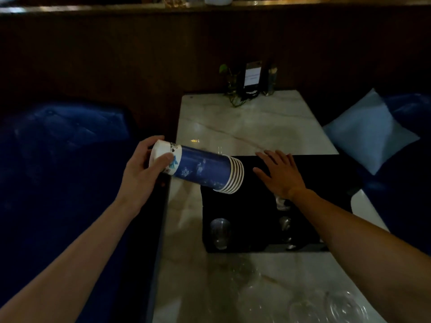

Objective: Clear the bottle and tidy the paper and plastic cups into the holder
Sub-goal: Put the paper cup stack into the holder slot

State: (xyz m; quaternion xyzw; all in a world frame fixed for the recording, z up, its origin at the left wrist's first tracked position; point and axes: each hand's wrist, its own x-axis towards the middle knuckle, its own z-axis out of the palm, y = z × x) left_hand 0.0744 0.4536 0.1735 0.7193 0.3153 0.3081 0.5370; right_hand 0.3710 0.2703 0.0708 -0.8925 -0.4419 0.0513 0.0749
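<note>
My left hand (144, 166) grips the base end of a stack of blue and white paper cups (200, 170), held on its side with the rims pointing right, over the left edge of the black holder (251, 206). My right hand (279, 173) hovers flat with fingers spread above the holder's far part, holding nothing. Clear plastic cups sit in the holder's openings at the near left (220, 231) and near right (285, 227). More clear plastic cups (331, 306) lie loose on the table near me. I see no bottle.
The marble table (245, 127) has a small plant (231, 87), a sign stand (251, 78) and a dark jar (270, 80) at its far end. Blue sofas flank it, with a light blue cushion (368, 134) on the right.
</note>
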